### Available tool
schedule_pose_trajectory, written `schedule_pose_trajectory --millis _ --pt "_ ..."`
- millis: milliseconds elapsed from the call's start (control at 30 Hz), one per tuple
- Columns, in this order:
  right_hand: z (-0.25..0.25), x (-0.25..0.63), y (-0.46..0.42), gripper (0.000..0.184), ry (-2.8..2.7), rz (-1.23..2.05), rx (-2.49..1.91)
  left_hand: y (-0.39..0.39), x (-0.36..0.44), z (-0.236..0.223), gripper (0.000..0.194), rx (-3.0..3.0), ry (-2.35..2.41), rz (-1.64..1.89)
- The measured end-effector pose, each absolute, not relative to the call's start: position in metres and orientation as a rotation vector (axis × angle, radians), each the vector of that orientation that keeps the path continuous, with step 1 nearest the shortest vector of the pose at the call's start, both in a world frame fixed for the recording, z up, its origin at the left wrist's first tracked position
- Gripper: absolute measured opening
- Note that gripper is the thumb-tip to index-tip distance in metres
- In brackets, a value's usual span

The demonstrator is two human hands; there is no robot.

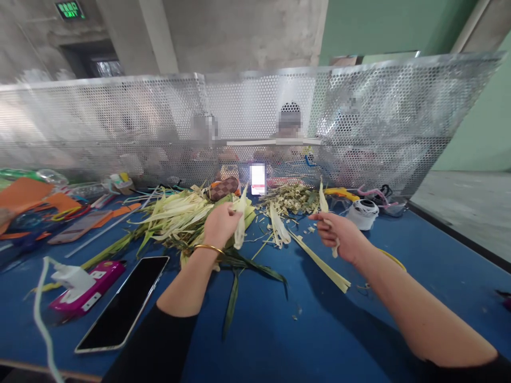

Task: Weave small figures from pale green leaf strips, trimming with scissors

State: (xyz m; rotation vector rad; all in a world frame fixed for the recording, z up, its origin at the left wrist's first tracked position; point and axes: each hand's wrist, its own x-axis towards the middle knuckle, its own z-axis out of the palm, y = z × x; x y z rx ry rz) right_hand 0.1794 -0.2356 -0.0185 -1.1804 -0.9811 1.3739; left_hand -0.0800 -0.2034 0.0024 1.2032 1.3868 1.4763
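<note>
My left hand, with a gold bangle at the wrist, is closed on a pale corn husk strip that stands upright from the fingers. Another pale husk piece is pinched in my right hand, its lower end showing below the fingers. Between my hands, loose husk petals lie on the blue table. A long flat husk strip rests below my right hand. Beside and behind my left hand spreads a large heap of corn husks, with dark green leaves trailing forward.
At the left lie a black-screened phone and a purple power strip with a white plug and cable. Husk scraps are piled at the back, near a lit screen. A white tape roll stands right. A perforated metal screen borders the table.
</note>
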Motion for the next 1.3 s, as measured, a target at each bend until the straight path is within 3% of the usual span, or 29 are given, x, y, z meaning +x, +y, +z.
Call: schedule_pose_trajectory --millis 67,167,267,367,567,967,1067,1200,1300 --pt "-0.018 0.178 -0.237 0.010 -0.996 1.447 -1.161 -0.207 -0.078 0.004 0.036 1.406 1.459 1.617" --pt "-0.019 0.161 -0.247 0.012 -1.079 1.607 -1.128 -0.223 -0.053 -0.001 0.012 1.659 1.278 1.346" --pt "-0.024 0.141 -0.260 0.021 -1.166 1.745 -1.116 -0.239 -0.024 -0.013 0.029 1.501 0.999 0.920" --pt "-0.029 0.131 -0.266 0.029 -1.225 1.789 -1.127 -0.243 -0.011 -0.022 0.030 1.351 0.917 0.941" --pt "-0.033 0.135 -0.260 0.038 -1.414 1.394 -1.192 -0.228 -0.020 -0.024 0.016 0.772 1.072 1.245" --pt "-0.027 0.146 -0.257 0.022 -1.415 0.624 -1.282 -0.223 -0.025 -0.019 0.017 0.564 1.098 1.409" --pt "-0.026 0.146 -0.256 0.026 -1.325 0.726 -1.210 -0.224 -0.025 -0.016 0.019 0.577 1.059 1.435" --pt "-0.025 0.141 -0.258 0.032 -1.262 0.929 -1.174 -0.231 -0.020 -0.015 0.037 0.773 0.895 1.274" --pt "-0.024 0.140 -0.258 0.037 -1.275 1.005 -1.172 -0.238 -0.014 -0.019 0.034 0.942 0.901 1.173"
